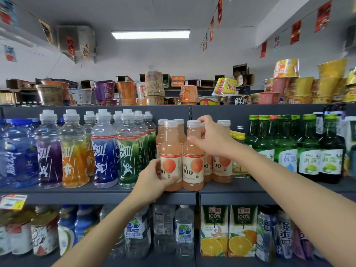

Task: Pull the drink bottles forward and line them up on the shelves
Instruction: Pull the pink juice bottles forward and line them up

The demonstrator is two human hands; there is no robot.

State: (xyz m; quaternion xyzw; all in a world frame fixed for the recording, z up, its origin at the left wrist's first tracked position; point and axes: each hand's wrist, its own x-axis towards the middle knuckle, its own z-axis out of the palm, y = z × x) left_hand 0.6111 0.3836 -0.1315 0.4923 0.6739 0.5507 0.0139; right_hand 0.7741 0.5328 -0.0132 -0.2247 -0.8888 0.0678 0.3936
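Several pink grapefruit juice bottles with white caps stand on the middle grey shelf (100,196). My left hand (154,178) grips the lower label of the front left pink bottle (171,149) at the shelf's front edge. Beside it stands a second front pink bottle (193,162). My right hand (212,139) reaches past that one and wraps around the neck of a pink bottle behind it, mostly hidden by the hand. Another pink bottle (223,166) stands further right, set back. More pink bottles stand in the rear.
Left of the pink bottles stand sports drinks in purple (48,151), orange, blue and green. Green glass bottles (308,149) stand at the right. Instant noodle cups fill the top shelf. Water bottles and orange juice cartons (228,230) occupy the shelf below.
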